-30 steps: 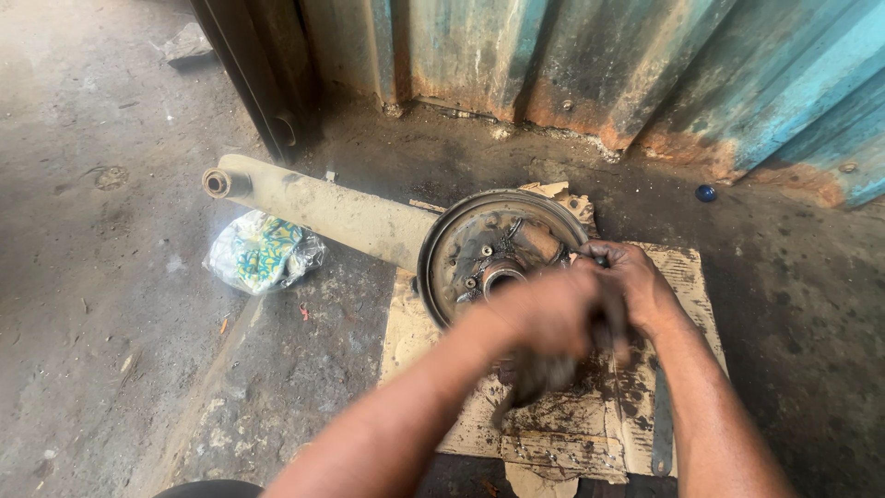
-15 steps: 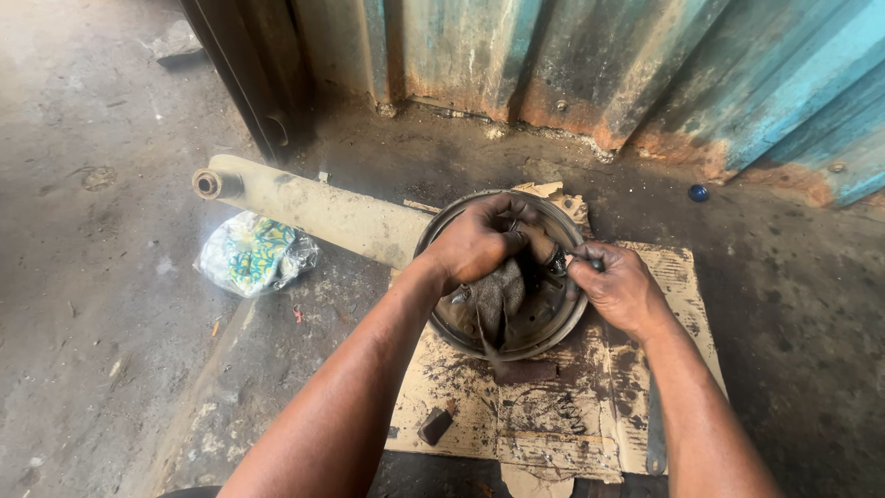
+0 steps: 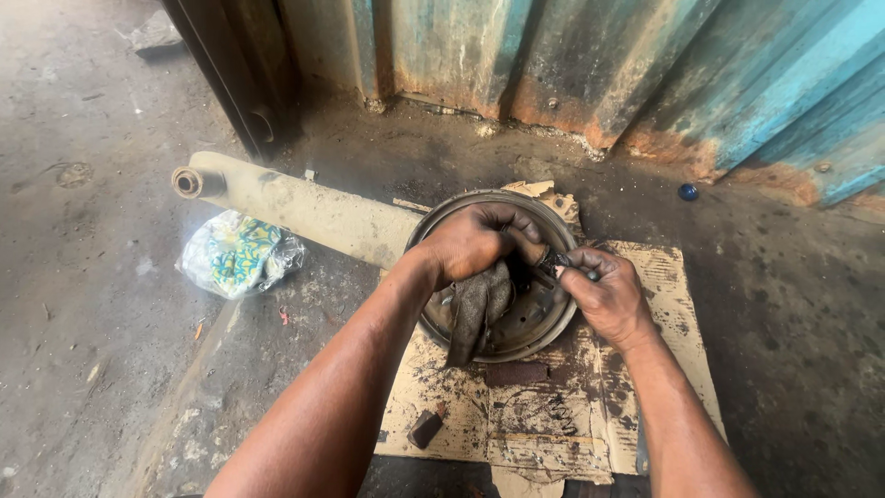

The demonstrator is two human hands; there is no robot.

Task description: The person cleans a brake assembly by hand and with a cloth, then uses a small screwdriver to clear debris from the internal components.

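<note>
A round, greasy metal brake backing plate [image 3: 516,341] stands at the end of a long beige axle tube [image 3: 304,207], resting on a stained sheet of cardboard [image 3: 553,415]. My left hand [image 3: 475,240] is closed on a dirty grey rag [image 3: 475,314] and presses it against the centre of the plate. My right hand [image 3: 599,290] is on the plate's right rim, fingers closed around a small dark part or tool tip [image 3: 560,261]; what it is I cannot make out. The hub at the centre is hidden by my hands.
A crumpled plastic bag with green and yellow print [image 3: 235,254] lies left of the tube. A small dark block [image 3: 424,427] sits on the cardboard's near edge. Rusty blue corrugated sheeting [image 3: 590,65] forms the wall behind. A blue cap [image 3: 688,192] lies by it.
My left hand moved with the rag from in front of the plate up onto its centre. My right hand shifted slightly in toward the rim. The camera view moved a little closer.
</note>
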